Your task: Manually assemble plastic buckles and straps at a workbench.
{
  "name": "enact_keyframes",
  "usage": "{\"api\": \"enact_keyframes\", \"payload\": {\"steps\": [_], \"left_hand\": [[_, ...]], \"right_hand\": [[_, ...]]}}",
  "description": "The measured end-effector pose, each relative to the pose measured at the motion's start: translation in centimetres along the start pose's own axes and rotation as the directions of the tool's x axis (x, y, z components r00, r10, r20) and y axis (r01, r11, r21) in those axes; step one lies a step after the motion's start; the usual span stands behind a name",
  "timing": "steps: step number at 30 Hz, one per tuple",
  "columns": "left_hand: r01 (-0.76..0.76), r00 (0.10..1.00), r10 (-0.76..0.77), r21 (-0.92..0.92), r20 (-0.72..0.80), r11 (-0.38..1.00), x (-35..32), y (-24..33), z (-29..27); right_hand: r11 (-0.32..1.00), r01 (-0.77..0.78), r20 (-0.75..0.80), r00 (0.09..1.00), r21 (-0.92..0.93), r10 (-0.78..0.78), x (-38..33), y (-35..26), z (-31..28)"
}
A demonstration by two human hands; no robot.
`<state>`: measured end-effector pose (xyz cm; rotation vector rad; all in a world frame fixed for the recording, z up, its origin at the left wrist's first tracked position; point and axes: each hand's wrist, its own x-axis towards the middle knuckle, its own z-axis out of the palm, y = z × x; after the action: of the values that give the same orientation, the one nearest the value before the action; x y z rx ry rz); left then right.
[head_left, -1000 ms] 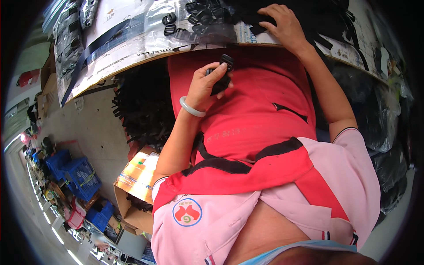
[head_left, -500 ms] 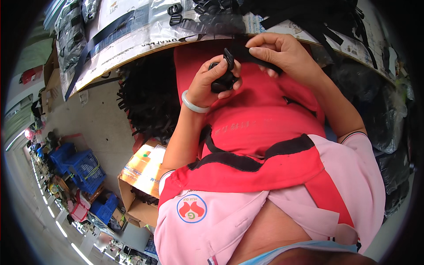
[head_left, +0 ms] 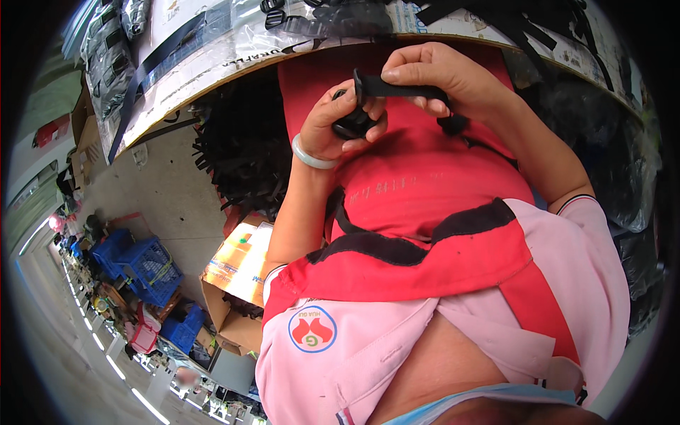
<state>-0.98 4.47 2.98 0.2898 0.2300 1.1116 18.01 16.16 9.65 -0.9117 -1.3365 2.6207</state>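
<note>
Above my red apron, my left hand [head_left: 322, 133] is closed around several black plastic buckles [head_left: 354, 125]. One black buckle [head_left: 358, 86] stands up between its thumb and fingers. My right hand [head_left: 453, 79] pinches a black webbing strap [head_left: 405, 90] between thumb and fingers. The strap stretches from that upright buckle across to the right hand, then bends down below it. Whether its end passes through the buckle's slot, I cannot tell. The two hands are a short way apart, just in front of the table edge.
The worktable [head_left: 234, 69] bears bagged black buckles [head_left: 110, 64], loose buckles [head_left: 275, 18] and black straps [head_left: 520, 28]. Dark strap ends [head_left: 230, 134] hang in a heap below it. An open cardboard box [head_left: 237, 322] stands at left, with blue crates [head_left: 152, 273] beyond. Black plastic bags [head_left: 616, 184] lie at right.
The upright buckle and the strap have come together, and the strap now runs taut between my hands. My right hand has shifted slightly left and up. The whole view has tilted a little.
</note>
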Motion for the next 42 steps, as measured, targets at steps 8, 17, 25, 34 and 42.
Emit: {"api": "enact_keyframes", "payload": {"steps": [8,17,25,34,42], "left_hand": [[-0.032,0.999,0.031,-0.181,-0.003,0.983,0.0,-0.7,-0.3],[-0.025,1.0,0.024,-0.131,-0.006,0.991,0.0,-1.0,-0.7],[-0.019,1.0,0.02,0.018,-0.018,1.0,0.0,0.0,-1.1],[0.02,1.0,-0.02,0.039,0.008,0.999,-0.2,-0.3,-1.5],[0.019,0.998,-0.011,0.142,-0.055,0.99,0.1,0.0,-1.7]], "right_hand": [[0.999,-0.004,-0.028,1.0,0.051,0.005,0.6,0.7,0.0],[0.999,0.032,-0.048,0.998,-0.017,-0.033,0.9,0.7,0.5],[0.996,0.085,-0.078,0.994,0.035,-0.082,1.5,1.5,0.3],[0.996,0.079,0.036,0.996,0.045,-0.081,2.1,1.4,0.2],[0.98,0.033,0.13,0.99,0.194,-0.059,3.1,2.1,0.5]]}}
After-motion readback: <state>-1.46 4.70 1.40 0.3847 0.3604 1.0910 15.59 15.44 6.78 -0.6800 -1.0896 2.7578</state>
